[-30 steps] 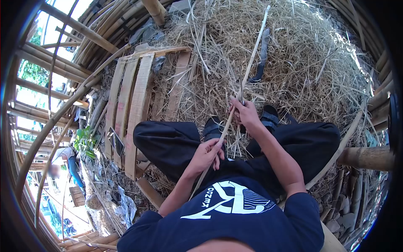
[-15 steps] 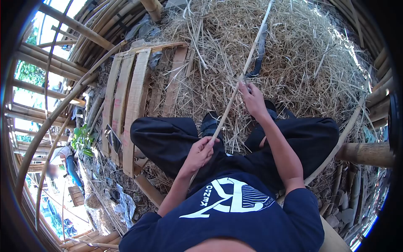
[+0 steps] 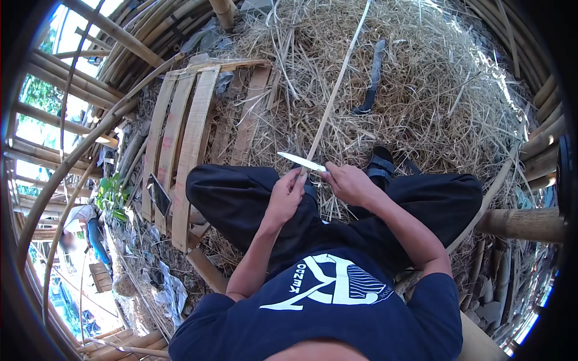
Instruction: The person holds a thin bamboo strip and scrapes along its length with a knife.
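Note:
A long, thin bamboo strip (image 3: 339, 84) runs from the far edge down to my lap. My left hand (image 3: 285, 195) is closed on it, thumb and fingers pinching it near the front of my knees. My right hand (image 3: 349, 183) grips a knife (image 3: 301, 161) whose pale blade points left and lies across the strip, just above my left fingers. The knife's handle is mostly hidden in my fist. Beyond my feet, a machete-like tool (image 3: 374, 75) with a dark, curved end lies on the shavings.
Bamboo shavings (image 3: 421, 90) cover the ground ahead. A wooden pallet (image 3: 195, 120) lies left, with a phone (image 3: 159, 195) on its slats. Bamboo poles (image 3: 521, 224) stand at both sides. Another person (image 3: 87, 225) bends over outside at far left.
My right hand has come back from far along the strip to beside my left hand, and the knife blade now shows. The strip's far end has swung slightly left.

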The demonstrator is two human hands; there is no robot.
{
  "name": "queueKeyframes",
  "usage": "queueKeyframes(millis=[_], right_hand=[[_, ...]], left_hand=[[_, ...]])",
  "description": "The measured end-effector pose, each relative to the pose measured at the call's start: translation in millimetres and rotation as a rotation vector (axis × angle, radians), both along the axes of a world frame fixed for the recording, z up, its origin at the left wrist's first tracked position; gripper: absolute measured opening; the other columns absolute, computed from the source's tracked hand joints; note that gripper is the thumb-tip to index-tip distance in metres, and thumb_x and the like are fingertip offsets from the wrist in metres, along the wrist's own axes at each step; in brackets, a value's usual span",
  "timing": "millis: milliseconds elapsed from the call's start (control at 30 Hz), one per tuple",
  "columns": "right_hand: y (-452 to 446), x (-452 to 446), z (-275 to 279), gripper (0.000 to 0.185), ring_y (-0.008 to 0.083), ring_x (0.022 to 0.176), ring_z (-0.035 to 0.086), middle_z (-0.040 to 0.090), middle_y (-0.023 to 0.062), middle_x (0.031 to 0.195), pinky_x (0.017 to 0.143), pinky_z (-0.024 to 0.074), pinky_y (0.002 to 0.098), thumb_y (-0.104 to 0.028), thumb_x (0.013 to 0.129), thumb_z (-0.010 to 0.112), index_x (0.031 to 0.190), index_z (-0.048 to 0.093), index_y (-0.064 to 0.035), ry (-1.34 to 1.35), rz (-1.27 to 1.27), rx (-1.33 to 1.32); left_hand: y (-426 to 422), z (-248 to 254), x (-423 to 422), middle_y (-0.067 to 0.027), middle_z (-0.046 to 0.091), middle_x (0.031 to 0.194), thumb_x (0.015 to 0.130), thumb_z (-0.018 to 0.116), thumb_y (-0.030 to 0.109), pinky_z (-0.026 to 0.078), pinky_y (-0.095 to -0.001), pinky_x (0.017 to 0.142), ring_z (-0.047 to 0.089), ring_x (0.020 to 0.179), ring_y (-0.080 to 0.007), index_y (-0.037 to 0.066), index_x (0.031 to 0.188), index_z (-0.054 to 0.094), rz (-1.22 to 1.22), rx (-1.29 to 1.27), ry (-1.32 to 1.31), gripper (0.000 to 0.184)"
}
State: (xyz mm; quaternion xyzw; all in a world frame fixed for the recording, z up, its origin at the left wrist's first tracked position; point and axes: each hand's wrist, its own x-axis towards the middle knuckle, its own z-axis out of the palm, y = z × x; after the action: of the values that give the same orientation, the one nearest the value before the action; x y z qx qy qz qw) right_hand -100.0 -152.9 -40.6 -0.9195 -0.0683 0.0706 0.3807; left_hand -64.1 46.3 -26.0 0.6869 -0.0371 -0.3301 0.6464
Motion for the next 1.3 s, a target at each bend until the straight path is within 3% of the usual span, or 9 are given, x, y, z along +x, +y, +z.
queueKeyframes(millis=[533, 600, 667, 700, 800, 933, 967, 1067, 1300], right_hand=[[-29.1, 27.7, -30.4, 0.04, 0.0415, 0.064, 0.059, 0.059, 0.0195, 0.064, 0.058, 0.0441, 0.0517, -0.045, 0.095, 0.045, 0.082, 0.054, -0.0071, -0.137, 0.1, -0.146], [-40.5, 34.2, -45.9, 0.038, 0.0423, 0.07, 0.06, 0.061, 0.0201, 0.068, 0.062, 0.0461, 0.0513, -0.042, 0.095, 0.045, 0.088, 0.058, -0.0074, -0.163, -0.004, -0.151], [-86.8, 52.5, -43.2, 0.034, 0.0422, 0.076, 0.062, 0.063, 0.0207, 0.074, 0.067, 0.0479, 0.0509, -0.037, 0.096, 0.043, 0.098, 0.061, -0.008, 0.075, -0.415, -0.236], [-134.5, 61.3, -87.3, 0.036, 0.0418, 0.08, 0.063, 0.064, 0.0224, 0.079, 0.071, 0.0485, 0.0512, -0.035, 0.098, 0.041, 0.1, 0.062, -0.0062, -0.336, -0.382, -0.303], [-167.0, 62.9, -29.2, 0.044, 0.0423, 0.081, 0.062, 0.064, 0.0237, 0.083, 0.072, 0.0474, 0.0511, -0.033, 0.1, 0.035, 0.092, 0.062, -0.0002, -0.028, -0.902, -0.152], [-116.3, 51.4, -11.1, 0.04, 0.0416, 0.074, 0.06, 0.063, 0.0246, 0.081, 0.066, 0.045, 0.0494, -0.032, 0.1, 0.039, 0.094, 0.062, -0.0004, -0.118, -0.635, 0.077], [-103.8, 46.7, -28.9, 0.035, 0.0381, 0.069, 0.061, 0.062, 0.0233, 0.076, 0.063, 0.0443, 0.0479, -0.029, 0.099, 0.042, 0.096, 0.062, -0.001, -0.361, -0.466, 0.012], [-53.1, 27.8, -3.8, 0.032, 0.0361, 0.058, 0.059, 0.058, 0.0199, 0.064, 0.055, 0.0423, 0.0452, -0.029, 0.097, 0.046, 0.087, 0.058, -0.0012, -0.152, -0.364, 0.161], [-15.3, 2.0, 5.0, 0.035, 0.0429, 0.068, 0.058, 0.058, 0.0221, 0.065, 0.061, 0.0441, 0.0521, -0.036, 0.096, 0.047, 0.084, 0.055, -0.0043, 0.032, -0.009, 0.03]], left_hand=[[4.7, 7.1, -5.4, 0.008, 0.037, 0.064, 0.1, 0.048, 0.014, 0.024, -0.0176, 0.044, 0.03, 0.051, -0.0002, 0.004, 0.119, 0.058, 0.009, 0.033, 0.025, 0.024], [10.3, 15.8, -4.1, 0.0083, 0.036, 0.063, 0.1, 0.047, 0.014, 0.024, -0.0175, 0.043, 0.029, 0.05, 0.0, 0.004, 0.118, 0.058, 0.015, 0.04, 0.018, 0.023], [22.8, 28.7, -14.4, 0.0101, 0.031, 0.06, 0.101, 0.047, 0.017, 0.018, -0.0169, 0.038, 0.025, 0.043, 0.0019, 0.004, 0.121, 0.054, 0.027, 0.022, 0.155, 0.025], [32.5, 30.6, -24.1, 0.0106, 0.03, 0.059, 0.101, 0.046, 0.017, 0.019, -0.0166, 0.039, 0.025, 0.043, 0.0019, 0.003, 0.121, 0.054, -0.021, 0.015, 0.196, 0.025], [53.1, 30.0, -42.9, 0.0099, 0.032, 0.058, 0.101, 0.046, 0.016, 0.021, -0.0164, 0.04, 0.027, 0.044, 0.0013, 0.003, 0.122, 0.054, -0.08, -0.018, 0.208, 0.026], [45.5, 28.2, -32.5, 0.0088, 0.033, 0.059, 0.101, 0.048, 0.014, 0.023, -0.0164, 0.042, 0.029, 0.047, 0.001, 0.002, 0.13, 0.051, -0.075, 0.004, 0.064, 0.032], [40.6, 25.4, -31.1, 0.0087, 0.034, 0.06, 0.1, 0.048, 0.014, 0.023, -0.0164, 0.043, 0.029, 0.048, 0.0008, 0.003, 0.134, 0.049, -0.05, 0.015, 0.028, 0.035], [36.9, 24.0, -27.0, 0.0084, 0.035, 0.064, 0.1, 0.05, 0.014, 0.025, -0.0168, 0.045, 0.03, 0.052, 0.0001, 0.004, 0.138, 0.046, -0.023, 0.005, 0.011, 0.04], [32.0, 23.0, -25.7, 0.0078, 0.036, 0.068, 0.099, 0.05, 0.012, 0.026, -0.0166, 0.046, 0.03, 0.056, -0.0001, 0.004, 0.139, 0.044, -0.016, -0.033, 0.091, 0.041]])
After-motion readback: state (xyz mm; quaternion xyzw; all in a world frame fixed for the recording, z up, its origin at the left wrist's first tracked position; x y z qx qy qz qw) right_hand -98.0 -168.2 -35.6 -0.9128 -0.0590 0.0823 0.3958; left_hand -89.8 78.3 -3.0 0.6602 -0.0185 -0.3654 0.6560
